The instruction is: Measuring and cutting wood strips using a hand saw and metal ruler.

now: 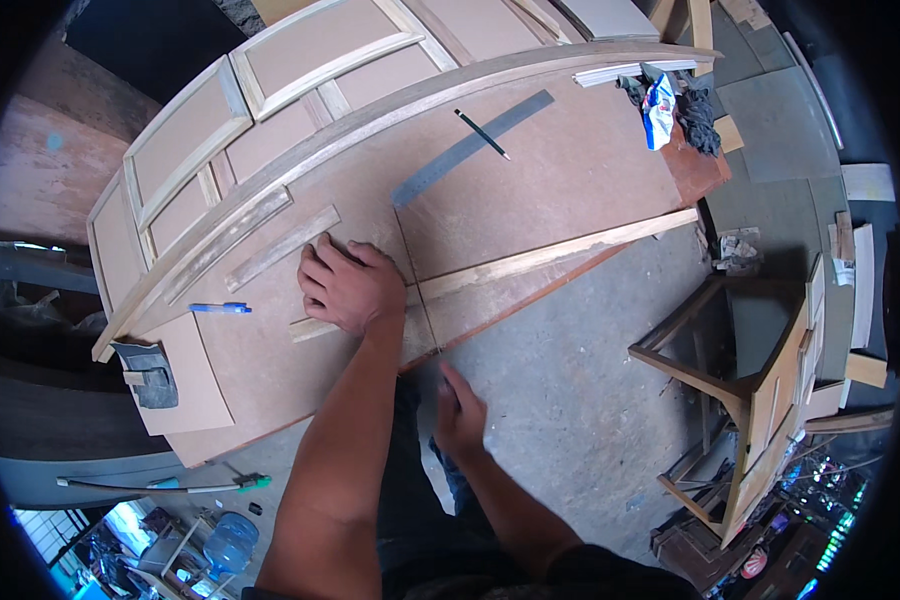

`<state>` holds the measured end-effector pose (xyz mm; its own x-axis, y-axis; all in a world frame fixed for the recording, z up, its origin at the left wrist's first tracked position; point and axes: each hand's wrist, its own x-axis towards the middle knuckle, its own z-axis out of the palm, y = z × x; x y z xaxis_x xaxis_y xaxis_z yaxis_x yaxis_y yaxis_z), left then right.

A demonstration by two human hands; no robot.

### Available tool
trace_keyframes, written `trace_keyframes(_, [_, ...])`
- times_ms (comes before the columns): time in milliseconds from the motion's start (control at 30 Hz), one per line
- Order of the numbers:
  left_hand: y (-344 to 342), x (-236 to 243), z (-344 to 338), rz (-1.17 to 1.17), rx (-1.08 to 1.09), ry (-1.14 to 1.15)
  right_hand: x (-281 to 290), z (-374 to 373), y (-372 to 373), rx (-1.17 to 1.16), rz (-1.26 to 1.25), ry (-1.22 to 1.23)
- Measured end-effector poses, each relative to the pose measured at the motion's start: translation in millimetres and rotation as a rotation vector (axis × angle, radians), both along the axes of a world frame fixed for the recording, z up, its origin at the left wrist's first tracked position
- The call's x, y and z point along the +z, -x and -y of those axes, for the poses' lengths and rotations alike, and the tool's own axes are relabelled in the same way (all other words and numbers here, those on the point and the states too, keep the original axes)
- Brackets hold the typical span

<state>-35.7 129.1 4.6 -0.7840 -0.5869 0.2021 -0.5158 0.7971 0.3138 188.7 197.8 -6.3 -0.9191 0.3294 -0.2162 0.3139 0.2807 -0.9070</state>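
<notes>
Grey concrete floor (570, 330) surrounds a brown board (560, 190) used as a work surface, with panelled frames (185, 140) lined up along its far edge. Clock directions run from the left hand (350, 285). Leftmost, at eight o'clock, a dark pad (152, 375) lies on a loose pale sheet (200, 370); nearer, at nine, is a blue pen (220, 308). A short wood strip (283, 248) lies at ten, close to the fingertips.

That left hand is palm down, its fingers bent and spread leftward, forearm rising from six o'clock. It rests over a long pale strip (570, 252), which shows below the fingers and runs out toward three — whether the fingers grasp it or merely press, I cannot tell. Just right of the hand, a thin dark line (427, 318) crosses the strip. At five, off the board's near edge, the right hand (460, 412) is slightly blurred, fingers curled in, thumb forward — anything inside them is hidden. Between one and two, a pencil (480, 133) lies across a metal ruler (435, 177); at two, a blue-and-white packet (658, 112).
</notes>
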Motion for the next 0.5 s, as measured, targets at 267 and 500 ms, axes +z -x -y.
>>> trace_keyframes(267, [0.7, -0.6, 1.8, -0.011, -0.002, 0.008, 13.4, -5.9, -35.8, 0.001, -0.102, -0.022])
trace_keyframes(500, [0.4, 1.9, -0.5, 0.006, -0.012, 0.031, -5.6, -4.8, -88.8, -0.019, -0.152, -0.100])
